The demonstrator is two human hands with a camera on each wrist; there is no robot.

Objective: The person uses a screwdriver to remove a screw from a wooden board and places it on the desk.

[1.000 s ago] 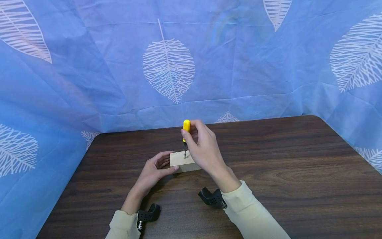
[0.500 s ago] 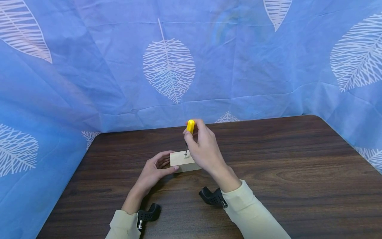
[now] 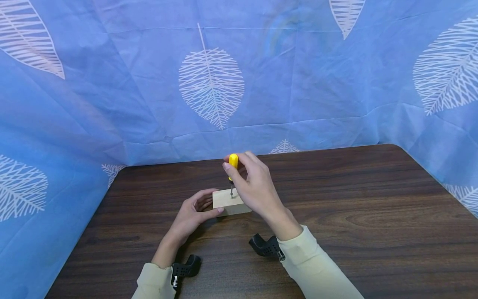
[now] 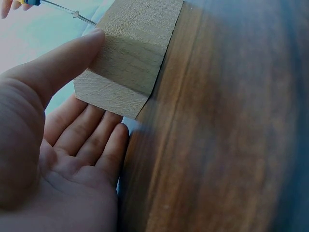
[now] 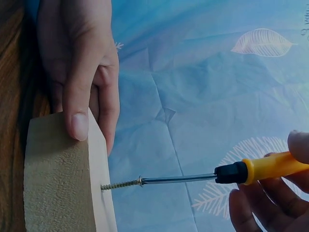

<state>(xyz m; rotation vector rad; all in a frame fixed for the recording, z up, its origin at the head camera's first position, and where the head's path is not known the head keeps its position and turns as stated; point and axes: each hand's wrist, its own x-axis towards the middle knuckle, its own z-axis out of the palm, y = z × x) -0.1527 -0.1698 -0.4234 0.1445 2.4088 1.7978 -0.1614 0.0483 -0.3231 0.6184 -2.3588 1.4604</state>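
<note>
A pale wooden block (image 3: 232,209) lies on the dark wooden table. My left hand (image 3: 192,214) grips its left end, thumb on the near side and fingers behind, as the left wrist view confirms. A screw (image 5: 120,185) stands in the block's top face, with much of its thread still showing above the wood. My right hand (image 3: 257,182) holds a screwdriver (image 3: 233,162) by its yellow handle, between thumb and fingers. In the right wrist view the screwdriver's metal shaft (image 5: 178,179) meets the screw head, roughly in line with it. The block's right end is hidden behind my right hand in the head view.
The table (image 3: 354,199) has a rounded far right corner. A blue cloth (image 3: 149,83) with white leaf prints hangs behind and along its sides. Black wrist mounts (image 3: 188,265) sit below both wrists, near the tabletop.
The screwdriver handle leaned right half a second ago and now stands nearer upright, shifted left. My right thumb and fingers have moved around the handle. My left hand and the block stay still.
</note>
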